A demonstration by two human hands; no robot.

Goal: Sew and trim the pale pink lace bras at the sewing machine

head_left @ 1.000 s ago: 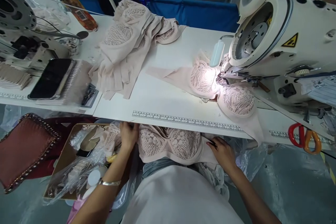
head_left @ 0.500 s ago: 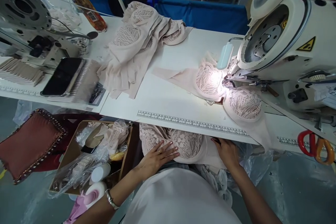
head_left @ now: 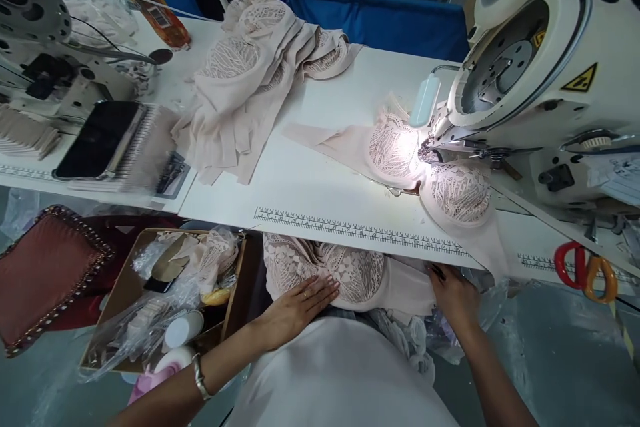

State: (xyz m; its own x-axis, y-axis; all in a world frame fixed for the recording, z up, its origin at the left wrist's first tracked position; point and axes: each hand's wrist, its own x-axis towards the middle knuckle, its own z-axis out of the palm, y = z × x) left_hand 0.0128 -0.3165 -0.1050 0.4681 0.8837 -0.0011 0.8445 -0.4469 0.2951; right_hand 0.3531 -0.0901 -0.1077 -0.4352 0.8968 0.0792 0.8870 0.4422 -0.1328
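A pale pink lace bra (head_left: 350, 273) lies on my lap, just under the white table's front edge (head_left: 320, 223). My left hand (head_left: 300, 303) rests flat on its left cup, fingers stretched out. My right hand (head_left: 457, 297) is at the bra's right end near the table edge, fingers curled down onto the fabric. Another lace bra (head_left: 425, 173) lies under the needle of the white sewing machine (head_left: 540, 80), lit by its lamp.
A heap of pink bras (head_left: 250, 87) lies at the table's back left. A phone (head_left: 95, 140) rests on a second table at the left. A cardboard box (head_left: 165, 293) of bits stands beside my left knee. Red and orange scissors (head_left: 583, 267) lie at the right.
My left hand came from the box's edge onto the lap bra and lies flat there. My right hand has slid right along the bra's end.
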